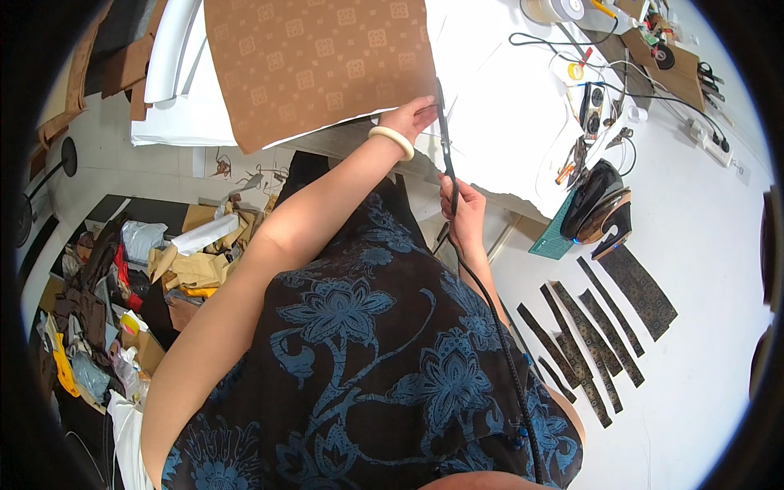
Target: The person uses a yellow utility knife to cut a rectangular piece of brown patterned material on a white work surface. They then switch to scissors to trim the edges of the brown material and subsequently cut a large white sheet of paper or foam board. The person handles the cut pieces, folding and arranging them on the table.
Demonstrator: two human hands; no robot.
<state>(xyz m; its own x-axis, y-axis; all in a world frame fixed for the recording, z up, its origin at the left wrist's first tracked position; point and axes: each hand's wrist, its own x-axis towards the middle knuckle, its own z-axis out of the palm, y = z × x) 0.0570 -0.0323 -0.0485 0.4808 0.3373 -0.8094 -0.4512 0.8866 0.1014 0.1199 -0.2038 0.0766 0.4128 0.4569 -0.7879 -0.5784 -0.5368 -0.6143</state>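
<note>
A large brown sheet with a paler repeating motif lies on the white-topped table, its near edge running along the table's front. At its lower right corner is my left hand, a cream bangle on the wrist, its fingers closed on the sheet's edge. Long dark scissors point away from me beside that edge, their blades next to my left fingertips. My right hand grips their handles from below. Whether the blades are parted cannot be made out.
A white roll stands at the left of the table. Tools, cords and a power strip crowd its right side, near an iron. Dark patterned strips lie on the floor at right; a heap of scraps fills the left. A black cable crosses my front.
</note>
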